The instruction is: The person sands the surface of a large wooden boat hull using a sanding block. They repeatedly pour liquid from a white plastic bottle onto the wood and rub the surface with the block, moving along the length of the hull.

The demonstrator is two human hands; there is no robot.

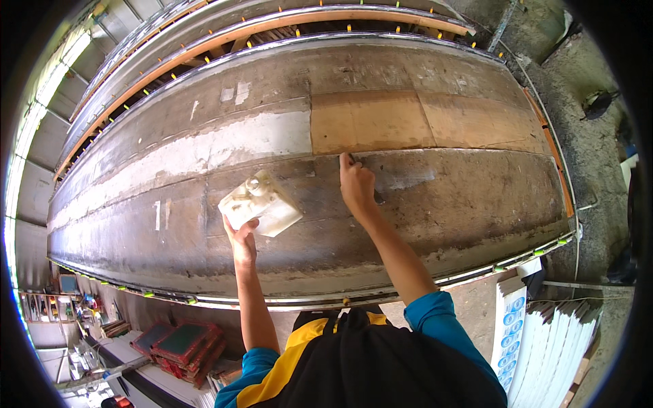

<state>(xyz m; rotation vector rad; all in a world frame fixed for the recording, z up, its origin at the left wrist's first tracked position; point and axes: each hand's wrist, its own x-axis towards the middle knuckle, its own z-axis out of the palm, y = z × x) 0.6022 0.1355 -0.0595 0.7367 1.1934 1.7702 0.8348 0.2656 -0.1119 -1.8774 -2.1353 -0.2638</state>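
A white plastic container (260,203) is being gripped by the left hand (241,239); a small tool (354,160) is being pinched against the board (381,177) by the right hand (356,185); contents are likely being risked by the container's tilt

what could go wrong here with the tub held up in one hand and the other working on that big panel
1. The left hand holds the white tub tilted from below by one edge; its grip looks light, so the tub could slip or spill.
2. The right hand presses a small dark tool at the seam of the large curved panel with the arm stretched out; it could skid off line.
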